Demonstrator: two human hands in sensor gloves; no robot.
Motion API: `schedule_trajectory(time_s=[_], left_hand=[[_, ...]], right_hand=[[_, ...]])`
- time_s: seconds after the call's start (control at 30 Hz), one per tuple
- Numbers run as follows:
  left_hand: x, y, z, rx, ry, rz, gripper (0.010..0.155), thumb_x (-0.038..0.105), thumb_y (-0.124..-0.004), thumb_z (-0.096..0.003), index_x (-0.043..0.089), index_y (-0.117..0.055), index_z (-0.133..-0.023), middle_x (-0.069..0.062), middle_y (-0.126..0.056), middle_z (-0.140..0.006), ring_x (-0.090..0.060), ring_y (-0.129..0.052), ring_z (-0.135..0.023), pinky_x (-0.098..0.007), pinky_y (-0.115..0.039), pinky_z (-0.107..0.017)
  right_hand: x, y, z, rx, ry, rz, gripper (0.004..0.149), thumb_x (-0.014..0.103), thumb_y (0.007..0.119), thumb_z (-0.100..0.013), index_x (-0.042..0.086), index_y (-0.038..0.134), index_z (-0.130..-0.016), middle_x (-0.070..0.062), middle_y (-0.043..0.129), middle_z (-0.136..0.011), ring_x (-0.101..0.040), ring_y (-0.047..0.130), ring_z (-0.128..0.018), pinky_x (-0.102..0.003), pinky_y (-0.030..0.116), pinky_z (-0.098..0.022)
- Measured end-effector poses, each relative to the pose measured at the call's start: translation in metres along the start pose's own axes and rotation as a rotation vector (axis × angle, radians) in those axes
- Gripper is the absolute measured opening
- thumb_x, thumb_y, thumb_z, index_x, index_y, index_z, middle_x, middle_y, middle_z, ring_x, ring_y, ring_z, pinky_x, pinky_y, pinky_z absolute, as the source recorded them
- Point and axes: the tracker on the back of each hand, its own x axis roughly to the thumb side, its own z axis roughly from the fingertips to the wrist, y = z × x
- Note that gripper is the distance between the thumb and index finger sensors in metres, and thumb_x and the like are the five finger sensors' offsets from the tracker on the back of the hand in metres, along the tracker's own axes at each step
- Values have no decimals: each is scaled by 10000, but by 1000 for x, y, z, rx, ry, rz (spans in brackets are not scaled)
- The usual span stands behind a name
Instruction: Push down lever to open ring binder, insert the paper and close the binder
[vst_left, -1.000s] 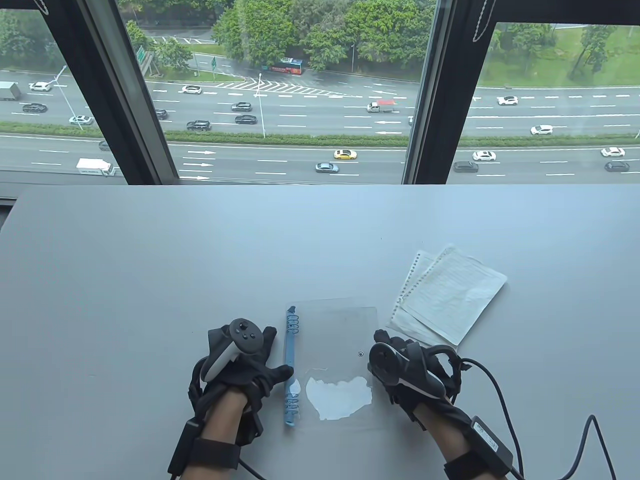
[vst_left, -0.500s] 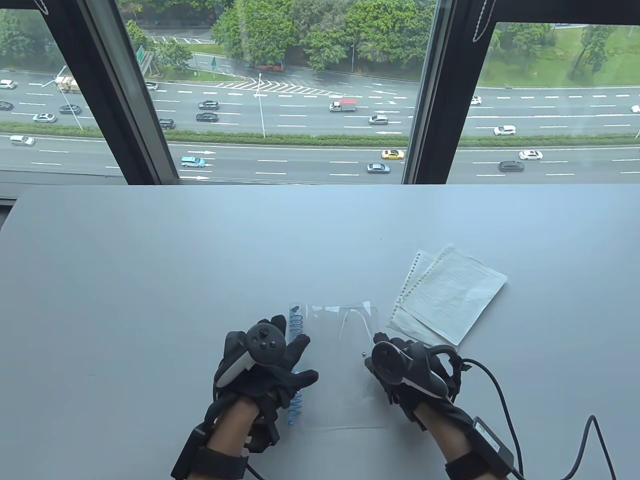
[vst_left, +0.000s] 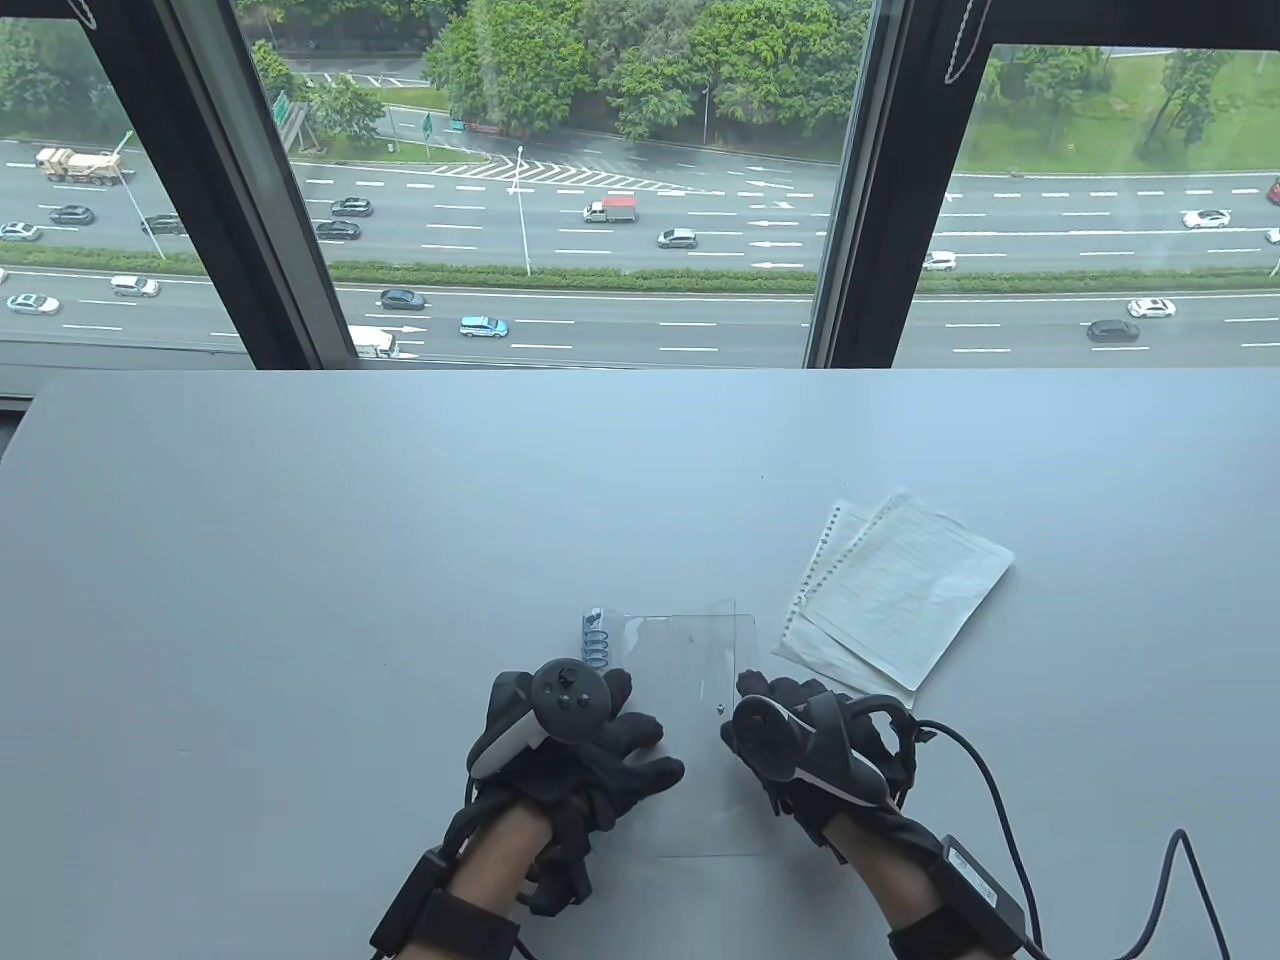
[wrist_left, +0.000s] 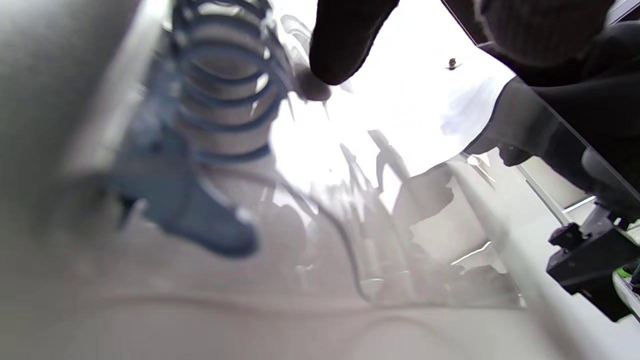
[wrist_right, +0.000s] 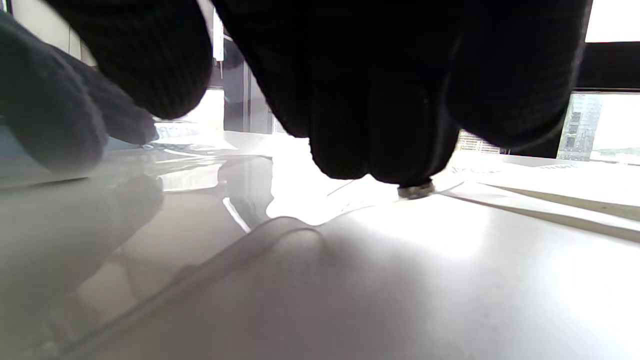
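The ring binder has a clear plastic cover (vst_left: 700, 680) and a blue ring spine (vst_left: 594, 636) along its left side; the rings (wrist_left: 225, 85) appear blurred and close in the left wrist view. My left hand (vst_left: 610, 745) lies across the spine with straight, spread fingers on the cover, one fingertip (wrist_left: 340, 45) touching beside the rings. My right hand (vst_left: 765, 715) has curled fingers (wrist_right: 380, 125) gripping the cover's right edge at the small metal stud (wrist_right: 415, 190). The punched paper sheets (vst_left: 900, 590) lie flat to the right of the binder.
The grey table (vst_left: 300, 560) runs back to a window with a road beyond. A black cable and a small box (vst_left: 985, 880) trail from my right wrist at the bottom right.
My left hand has slid right from beside the spine to lie over it and onto the cover. The cover has shifted and its reflections have changed. My right hand moved slightly left.
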Motion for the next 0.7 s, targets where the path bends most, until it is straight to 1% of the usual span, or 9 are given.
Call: schedule_trajectory(time_s=[0.1,0.23,0.33,0.4,0.43,0.53,0.6,0.7], left_hand=[[1,1,0,14,-3,14,943,778,-628,-341,149,-670,-1043,-54,-240,-1205,-319,67,-998,-607,-163,-708],[-1,2,1,25,-11,70,1009,818,-602,-312,112,-720,-1023,-69,-294,-1209,-325,55,-1007,-612,-161,-706],[-2,2,1,13,-11,105,1031,830,-587,-303,104,-726,-1021,-64,-297,-1212,-314,69,-1006,-608,-147,-705],[-3,2,0,6,-12,120,1022,825,-591,-313,101,-725,-1023,-60,-293,-1212,-304,78,-1004,-608,-142,-704],[-4,3,0,-4,-15,124,1004,814,-598,-331,102,-718,-1028,-58,-287,-1212,-302,84,-1002,-609,-141,-702],[-8,2,-1,-46,-34,174,914,742,-625,-400,101,-687,-1049,-57,-244,-1212,-287,137,-978,-616,-107,-687],[-10,2,-2,-59,-56,213,801,680,-662,-428,143,-748,-1015,-57,-243,-1210,-282,164,-959,-622,-83,-672],[-10,10,1,11,-80,255,567,531,-742,-462,193,-785,-915,-100,-351,-1198,-332,83,-990,-621,-120,-678]], right_hand=[[7,-6,3,-41,-34,-51,583,534,816,-429,188,856,-896,-65,992,-781,-317,1033,-586,-437,892,-373],[15,-9,8,-100,-104,-113,608,535,810,-428,191,813,-930,-60,980,-797,-309,1033,-589,-432,894,-374],[19,-10,10,-126,-158,-186,625,550,777,-425,206,788,-946,-57,968,-815,-311,1028,-602,-440,892,-379],[21,-10,11,-136,-166,-195,620,550,765,-425,212,788,-944,-58,968,-814,-318,1026,-601,-446,889,-380],[22,-10,11,-139,-175,-182,613,551,756,-423,223,792,-940,-51,970,-814,-315,1026,-605,-445,888,-384],[22,-6,10,-86,-182,-189,620,548,764,-419,232,773,-953,-41,959,-837,-323,1014,-650,-456,880,-417],[20,-4,10,-65,-185,-199,627,552,766,-418,251,752,-969,-48,944,-860,-339,1003,-676,-470,871,-437],[18,-2,8,-29,-168,-183,614,544,777,-423,274,750,-974,-56,928,-887,-351,990,-706,-480,862,-459]])
